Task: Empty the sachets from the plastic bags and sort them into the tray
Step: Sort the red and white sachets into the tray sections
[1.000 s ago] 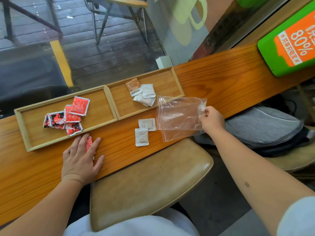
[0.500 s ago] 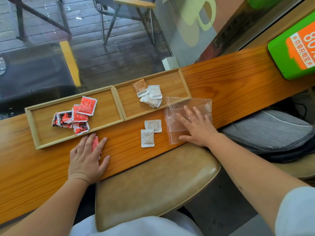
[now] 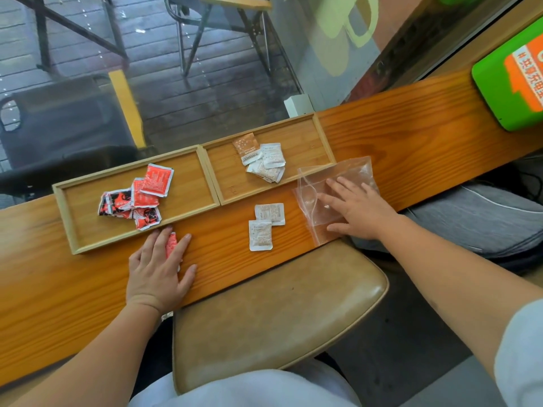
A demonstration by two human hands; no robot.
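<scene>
Under my left hand (image 3: 158, 270), pressed flat on the long orange-brown wooden counter (image 3: 396, 136), lies one small red foil sachet (image 3: 170, 245); my fingers are spread over it and a strip of it shows between two of them, just on the near side of the two-compartment light wooden tray (image 3: 209, 176). My right hand (image 3: 360, 211) also lies flat with fingers spread, palm down on the clear crumpled plastic bag (image 3: 338, 177), which sits on the counter touching the tray's right near corner; neither hand pinches anything. Between my hands, just in front of the tray's right compartment, two small white paper sachets (image 3: 266, 224) lie on the counter, overlapping at a corner, clear of both sets of fingers. Inside the tray's left compartment sits a loose heap of red and black foil sachets (image 3: 135, 198). Its right compartment holds a small pile of white sachets with one pale orange sachet (image 3: 246, 146) at the far edge. Nearest me, past the counter's edge, I see a tan leather stool seat (image 3: 273, 318).
</scene>
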